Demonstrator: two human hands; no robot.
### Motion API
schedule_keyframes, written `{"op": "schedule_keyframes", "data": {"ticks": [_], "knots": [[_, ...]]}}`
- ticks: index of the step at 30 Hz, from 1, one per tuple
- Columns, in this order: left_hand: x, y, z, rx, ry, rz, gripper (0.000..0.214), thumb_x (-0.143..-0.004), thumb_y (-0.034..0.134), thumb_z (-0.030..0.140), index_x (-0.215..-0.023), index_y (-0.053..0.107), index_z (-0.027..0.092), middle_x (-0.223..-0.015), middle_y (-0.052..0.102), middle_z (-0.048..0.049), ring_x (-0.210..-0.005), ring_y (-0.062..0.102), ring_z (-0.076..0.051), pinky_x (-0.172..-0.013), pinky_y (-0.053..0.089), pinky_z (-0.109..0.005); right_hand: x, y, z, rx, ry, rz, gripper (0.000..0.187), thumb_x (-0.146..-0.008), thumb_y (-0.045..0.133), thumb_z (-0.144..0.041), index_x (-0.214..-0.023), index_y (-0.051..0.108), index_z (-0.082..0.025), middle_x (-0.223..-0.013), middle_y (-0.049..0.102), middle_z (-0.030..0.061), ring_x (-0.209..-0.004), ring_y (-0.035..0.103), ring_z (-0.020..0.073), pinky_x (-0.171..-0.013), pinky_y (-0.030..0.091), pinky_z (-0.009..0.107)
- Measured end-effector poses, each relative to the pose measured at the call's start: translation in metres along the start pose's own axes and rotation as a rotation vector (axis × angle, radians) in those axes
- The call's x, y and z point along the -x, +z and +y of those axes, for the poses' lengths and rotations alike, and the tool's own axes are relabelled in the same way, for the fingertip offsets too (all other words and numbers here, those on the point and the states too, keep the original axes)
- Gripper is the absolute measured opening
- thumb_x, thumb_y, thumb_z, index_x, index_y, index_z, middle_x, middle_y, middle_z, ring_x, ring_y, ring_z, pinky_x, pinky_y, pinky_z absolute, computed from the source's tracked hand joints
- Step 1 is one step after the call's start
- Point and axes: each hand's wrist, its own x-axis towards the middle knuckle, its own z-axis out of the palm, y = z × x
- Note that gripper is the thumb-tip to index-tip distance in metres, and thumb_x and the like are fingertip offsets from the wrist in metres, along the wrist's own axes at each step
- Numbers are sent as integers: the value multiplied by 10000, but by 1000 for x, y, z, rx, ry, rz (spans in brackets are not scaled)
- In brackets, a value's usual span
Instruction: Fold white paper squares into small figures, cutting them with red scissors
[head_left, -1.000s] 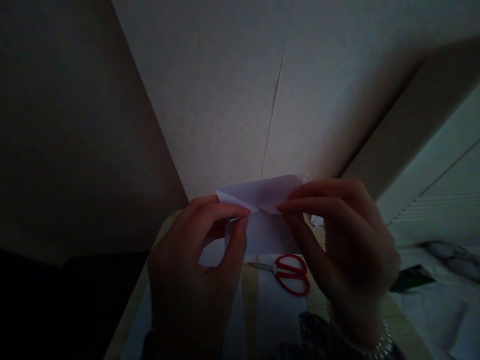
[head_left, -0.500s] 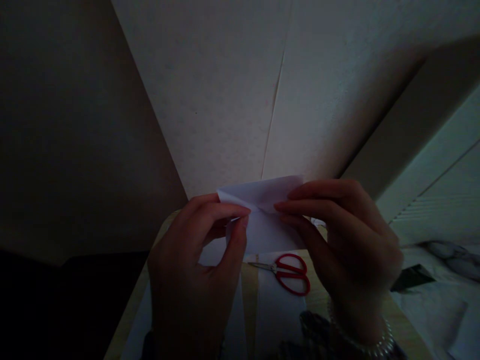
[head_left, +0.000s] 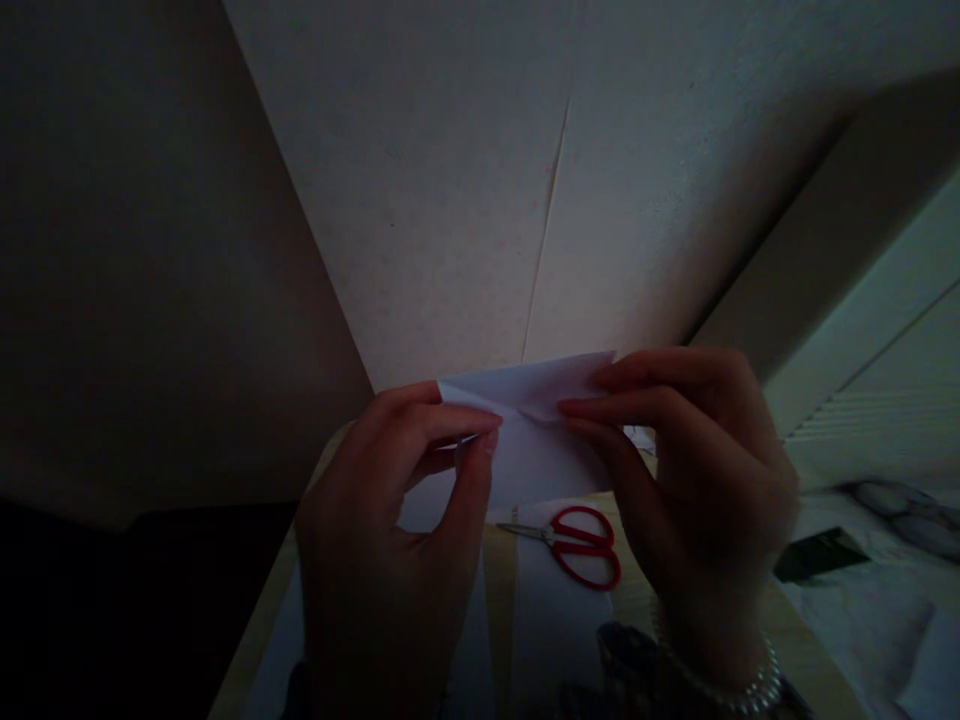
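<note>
Between my hands is a folded sheet of white paper (head_left: 532, 462), raised above the table, with a crease across its middle and a flap standing up along the far side. My left hand (head_left: 405, 490) pinches its left side between thumb and index finger. On the right, my right hand (head_left: 690, 460) grips the paper's edge near the crease, thumb against fingertips. Below the paper lie scissors (head_left: 581, 548) with red handles, their blades pointing left. Part of the paper's lower edge and right corner is hidden by my fingers.
More white paper (head_left: 559, 640) lies on the light wooden table (head_left: 498, 600) under the scissors and my left arm. A pale wall (head_left: 450, 250) rises just behind the table. At the right, a dark green item (head_left: 821, 555) rests on a pale, cloth-like surface.
My right hand has shifted slightly, its fingers sliding a little to the right along the paper's fold. The paper's right end sits a bit further right. My left hand stays nearly still.
</note>
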Motion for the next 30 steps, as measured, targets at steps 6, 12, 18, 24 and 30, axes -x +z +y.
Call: {"op": "schedule_keyframes", "data": {"ticks": [6, 12, 18, 24, 30], "knots": [[2, -2, 4, 31, -78, -26, 133, -843, 697, 170, -789, 695, 292, -921, 700, 56, -877, 684, -147, -771, 600, -245, 0, 0, -1, -81, 70, 5, 190, -858, 723, -67, -873, 714, -256, -969, 641, 20, -901, 656, 195, -737, 571, 342], [-2, 0, 8, 220, -196, -42, 183, -790, 749, 185, -915, 702, 310, -1062, 720, 48, -883, 717, -150, -733, 638, -244, -1, -4, 1, -101, 62, -52, 185, -872, 707, -59, -881, 722, -244, -965, 630, 15, -907, 644, 175, -732, 566, 314], [-5, 2, 6, 305, -282, -63, 502, -704, 800, 137, -1150, 697, 345, -923, 747, 62, -757, 736, -138, -624, 623, -205, -2, -6, 3, -183, 45, -138, 204, -864, 702, -42, -900, 719, -242, -1041, 625, 10, -946, 632, 156, -765, 567, 282], [-4, 4, 2, 317, -349, -259, 146, -754, 711, 161, -809, 742, 293, -797, 753, 61, -758, 726, -158, -693, 589, -251, -2, -4, 0, -333, 128, -99, 284, -860, 703, -40, -1036, 706, -262, -1070, 640, 15, -982, 645, 175, -774, 594, 291], [-7, 1, 5, 199, -357, -174, 87, -742, 739, 237, -681, 685, 269, -648, 679, 60, -645, 673, -166, -531, 493, -246, 2, -5, 2, -445, 250, -45, 319, -859, 700, -25, -1083, 689, -253, -996, 677, 2, -801, 686, 127, -680, 608, 218]]}}
